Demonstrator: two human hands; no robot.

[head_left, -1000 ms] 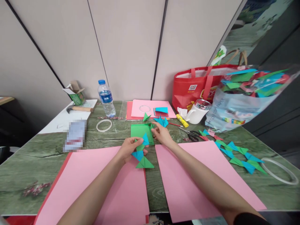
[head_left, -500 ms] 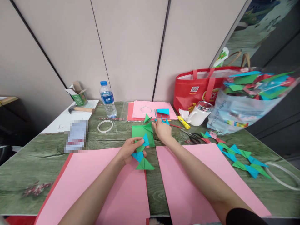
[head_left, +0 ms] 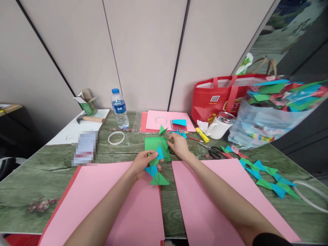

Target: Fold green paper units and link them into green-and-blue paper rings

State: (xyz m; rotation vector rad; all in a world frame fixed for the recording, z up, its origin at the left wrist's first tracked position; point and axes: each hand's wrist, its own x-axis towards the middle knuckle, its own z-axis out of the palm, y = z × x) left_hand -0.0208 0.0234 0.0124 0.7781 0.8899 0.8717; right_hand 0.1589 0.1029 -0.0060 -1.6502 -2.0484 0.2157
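Observation:
My left hand (head_left: 143,163) is closed around a short chain of folded paper pieces (head_left: 159,179), blue and green by turns, above the left pink sheet (head_left: 107,194). Slightly farther off, my right hand (head_left: 179,145) pinches the edge of a green folded paper piece (head_left: 165,143) over a stack of green square paper (head_left: 151,143). Its fingertips partly cover that piece. Just beyond lie a loose green folded piece (head_left: 162,130) and some blue folded pieces (head_left: 181,132). A second pink sheet (head_left: 210,194) lies under my right forearm.
At right are scissors (head_left: 214,152), a glue stick (head_left: 202,135), a white mug (head_left: 221,125), a linked paper chain (head_left: 265,184), a red bag (head_left: 205,99) and a plastic bag of folded paper (head_left: 253,126). A water bottle (head_left: 120,108), white ring (head_left: 116,138) and hammer (head_left: 92,119) lie left.
My right hand has drawn back slightly toward me, uncovering the blue folded pieces behind it. The left hand keeps its hold on the chain. The whole view has shifted a little.

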